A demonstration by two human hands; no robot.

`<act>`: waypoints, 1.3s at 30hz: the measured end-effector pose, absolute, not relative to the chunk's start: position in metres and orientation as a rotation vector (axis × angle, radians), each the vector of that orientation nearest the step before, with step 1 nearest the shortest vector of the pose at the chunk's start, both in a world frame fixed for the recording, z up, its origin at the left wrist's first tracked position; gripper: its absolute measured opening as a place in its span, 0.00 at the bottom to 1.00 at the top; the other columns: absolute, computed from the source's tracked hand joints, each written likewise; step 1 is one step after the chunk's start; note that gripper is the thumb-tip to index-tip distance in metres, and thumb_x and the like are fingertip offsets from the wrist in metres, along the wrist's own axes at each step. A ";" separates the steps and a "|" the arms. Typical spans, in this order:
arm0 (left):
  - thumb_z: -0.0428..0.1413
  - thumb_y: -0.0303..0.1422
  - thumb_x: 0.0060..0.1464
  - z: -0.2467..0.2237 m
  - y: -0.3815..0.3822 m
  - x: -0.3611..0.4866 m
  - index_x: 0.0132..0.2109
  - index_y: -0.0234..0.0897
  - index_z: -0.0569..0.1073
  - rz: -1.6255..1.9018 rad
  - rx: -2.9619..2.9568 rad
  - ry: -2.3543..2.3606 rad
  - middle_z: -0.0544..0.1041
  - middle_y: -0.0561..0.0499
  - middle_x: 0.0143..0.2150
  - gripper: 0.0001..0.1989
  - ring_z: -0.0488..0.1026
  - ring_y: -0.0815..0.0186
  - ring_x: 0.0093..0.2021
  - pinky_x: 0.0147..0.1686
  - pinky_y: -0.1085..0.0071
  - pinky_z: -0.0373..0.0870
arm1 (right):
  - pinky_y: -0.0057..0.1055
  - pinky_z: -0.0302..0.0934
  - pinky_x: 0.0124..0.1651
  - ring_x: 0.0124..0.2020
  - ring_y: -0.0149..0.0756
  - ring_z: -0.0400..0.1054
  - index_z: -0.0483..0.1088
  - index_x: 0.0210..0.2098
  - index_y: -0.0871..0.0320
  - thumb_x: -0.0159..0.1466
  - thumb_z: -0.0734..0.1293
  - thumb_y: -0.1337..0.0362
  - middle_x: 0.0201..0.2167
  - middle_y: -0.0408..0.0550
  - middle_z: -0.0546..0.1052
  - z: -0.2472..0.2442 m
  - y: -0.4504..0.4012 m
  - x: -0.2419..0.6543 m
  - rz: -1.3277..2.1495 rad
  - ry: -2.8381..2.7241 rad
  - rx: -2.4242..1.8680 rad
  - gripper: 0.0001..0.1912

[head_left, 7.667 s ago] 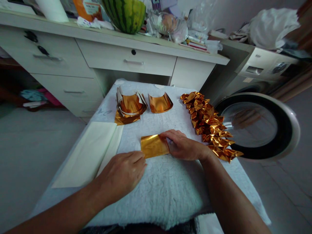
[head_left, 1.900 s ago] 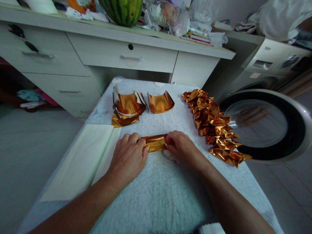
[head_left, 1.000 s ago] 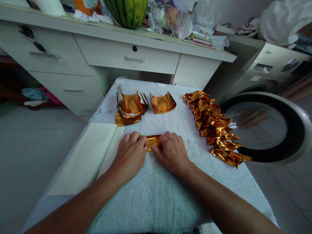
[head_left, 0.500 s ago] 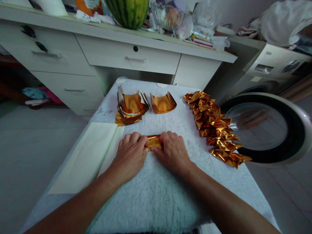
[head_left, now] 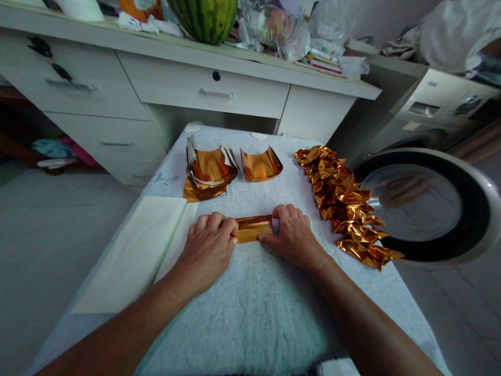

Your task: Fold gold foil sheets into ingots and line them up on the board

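on a cloth-covered table (head_left: 254, 313), directly on the near side of a small curled pile (head_left: 261, 166) of gold foil, two bare hands work a narrow foil strip (head_left: 254, 230) that lies crosswise. the left hand (head_left: 207, 245), nearer the camera and to the left of the pile, bends its fingers close together over the strip's left end and seems to pinch it against the thumb, though the underside is hidden. the right hand (head_left: 295, 235), nearer the camera and to the right of the pile, has its fingers side by side at the strip's far corner, the thumb apart at the near edge; how hard they press cannot be told. half a second ago this hand sat close to the left one; now it is out at the right end, baring a longer shining stretch. the shift suggests a fold being smoothed along its length, with the left hand as anchor. just left of the pile stands a larger curled stack (head_left: 213, 166); to its right, a row of folded foil pieces (head_left: 340, 198) runs toward the camera. behind the pile, a watermelon (head_left: 201, 18) rests on a counter (head_left: 250, 63).
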State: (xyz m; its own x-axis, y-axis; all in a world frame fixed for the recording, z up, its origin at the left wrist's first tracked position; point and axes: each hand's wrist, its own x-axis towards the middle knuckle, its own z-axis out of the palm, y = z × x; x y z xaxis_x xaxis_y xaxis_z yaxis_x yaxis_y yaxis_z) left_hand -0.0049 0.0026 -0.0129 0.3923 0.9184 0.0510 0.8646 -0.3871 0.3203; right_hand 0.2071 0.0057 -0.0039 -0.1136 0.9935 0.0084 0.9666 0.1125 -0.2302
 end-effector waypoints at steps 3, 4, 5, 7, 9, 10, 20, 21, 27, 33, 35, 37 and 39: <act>0.48 0.30 0.60 -0.013 0.003 -0.005 0.40 0.40 0.69 0.315 2.410 1.572 0.67 0.48 0.41 0.06 0.61 0.57 0.43 0.44 0.59 0.60 | 0.39 0.54 0.44 0.45 0.48 0.64 0.64 0.43 0.57 0.56 0.72 0.49 0.43 0.52 0.70 -0.005 0.009 0.216 0.281 -2.216 -2.006 0.24; 0.48 0.30 0.60 -0.014 0.004 -0.005 0.40 0.40 0.69 0.314 2.415 1.571 0.67 0.48 0.41 0.06 0.61 0.57 0.43 0.44 0.59 0.60 | 0.39 0.54 0.44 0.45 0.47 0.64 0.64 0.43 0.57 0.56 0.72 0.49 0.43 0.52 0.69 -0.005 0.011 0.218 0.298 -2.216 -2.008 0.23; 0.48 0.30 0.60 -0.014 0.004 -0.005 0.40 0.41 0.69 0.314 2.420 1.572 0.68 0.48 0.41 0.06 0.61 0.57 0.43 0.44 0.59 0.60 | 0.38 0.54 0.44 0.45 0.47 0.64 0.64 0.43 0.57 0.56 0.72 0.50 0.43 0.52 0.70 -0.005 0.012 0.221 0.315 -2.216 -2.008 0.23; 0.49 0.30 0.60 -0.014 0.004 -0.006 0.40 0.41 0.69 0.320 2.430 1.573 0.68 0.49 0.41 0.05 0.62 0.57 0.43 0.44 0.59 0.61 | 0.38 0.54 0.44 0.45 0.46 0.64 0.64 0.43 0.57 0.56 0.72 0.51 0.43 0.51 0.70 -0.005 0.013 0.225 0.352 -2.225 -1.993 0.23; 0.49 0.30 0.60 -0.013 0.003 -0.006 0.40 0.41 0.69 0.326 2.434 1.580 0.68 0.49 0.41 0.05 0.62 0.57 0.43 0.45 0.59 0.61 | 0.37 0.54 0.44 0.45 0.45 0.64 0.64 0.43 0.57 0.57 0.72 0.52 0.43 0.51 0.70 -0.004 0.014 0.228 0.383 -2.233 -1.970 0.22; 0.49 0.30 0.60 -0.013 0.003 -0.005 0.40 0.41 0.69 0.322 2.435 1.583 0.68 0.49 0.41 0.05 0.62 0.57 0.43 0.45 0.59 0.61 | 0.36 0.53 0.43 0.44 0.44 0.64 0.64 0.43 0.57 0.57 0.72 0.53 0.43 0.51 0.70 -0.003 0.014 0.229 0.394 -2.235 -1.960 0.21; 0.50 0.30 0.61 -0.006 -0.002 0.000 0.40 0.42 0.73 0.336 2.511 1.594 0.71 0.48 0.41 0.07 0.64 0.55 0.44 0.40 0.58 0.59 | 0.34 0.51 0.43 0.42 0.40 0.63 0.66 0.34 0.57 0.57 0.69 0.67 0.38 0.47 0.69 0.010 0.009 0.224 0.471 -2.239 -1.708 0.07; 0.50 0.30 0.61 -0.005 -0.003 0.001 0.40 0.42 0.73 0.337 2.525 1.599 0.71 0.47 0.41 0.07 0.64 0.55 0.43 0.40 0.58 0.59 | 0.34 0.52 0.44 0.42 0.40 0.62 0.66 0.33 0.57 0.57 0.68 0.68 0.37 0.47 0.69 0.012 0.007 0.221 0.449 -2.207 -1.664 0.06; 0.52 0.31 0.62 -0.002 -0.004 0.001 0.38 0.42 0.76 0.290 2.632 1.593 0.72 0.47 0.38 0.08 0.65 0.55 0.40 0.38 0.58 0.59 | 0.33 0.54 0.45 0.39 0.36 0.63 0.70 0.33 0.57 0.64 0.63 0.70 0.34 0.46 0.71 0.010 0.002 0.200 0.490 -2.303 -1.386 0.05; 0.50 0.22 0.61 -0.012 -0.002 -0.001 0.42 0.39 0.76 0.326 2.720 1.320 0.74 0.49 0.38 0.11 0.69 0.59 0.40 0.40 0.63 0.68 | 0.29 0.57 0.43 0.37 0.33 0.65 0.71 0.34 0.59 0.64 0.62 0.74 0.32 0.45 0.73 -0.003 0.005 0.194 0.637 -2.313 -1.330 0.07; 0.50 0.21 0.60 -0.014 -0.005 -0.001 0.43 0.38 0.76 0.372 2.771 1.282 0.75 0.49 0.38 0.12 0.70 0.60 0.40 0.40 0.63 0.71 | 0.30 0.57 0.43 0.37 0.34 0.65 0.70 0.33 0.60 0.62 0.62 0.75 0.32 0.46 0.73 -0.005 0.005 0.193 0.620 -2.301 -1.363 0.07; 0.50 0.20 0.59 -0.015 -0.009 -0.001 0.44 0.35 0.76 0.391 2.863 1.243 0.76 0.47 0.39 0.12 0.72 0.59 0.40 0.40 0.61 0.74 | 0.31 0.57 0.43 0.37 0.35 0.65 0.70 0.33 0.60 0.62 0.62 0.74 0.33 0.47 0.73 -0.006 0.005 0.190 0.585 -2.301 -1.409 0.07; 0.50 0.19 0.57 -0.015 -0.013 -0.001 0.44 0.31 0.76 0.392 2.962 1.205 0.77 0.45 0.40 0.13 0.73 0.58 0.39 0.38 0.60 0.76 | 0.32 0.57 0.44 0.37 0.36 0.65 0.69 0.33 0.59 0.62 0.63 0.74 0.33 0.47 0.73 -0.007 0.004 0.187 0.553 -2.300 -1.470 0.06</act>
State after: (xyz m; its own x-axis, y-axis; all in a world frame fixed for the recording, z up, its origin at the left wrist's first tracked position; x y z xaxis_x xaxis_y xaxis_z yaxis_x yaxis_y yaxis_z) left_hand -0.0010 -0.0131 -0.0152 0.6909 0.6770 0.2536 0.6966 -0.7173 0.0172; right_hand 0.1872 0.0043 -0.0069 -0.3971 0.9138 0.0850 0.7751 0.3835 -0.5022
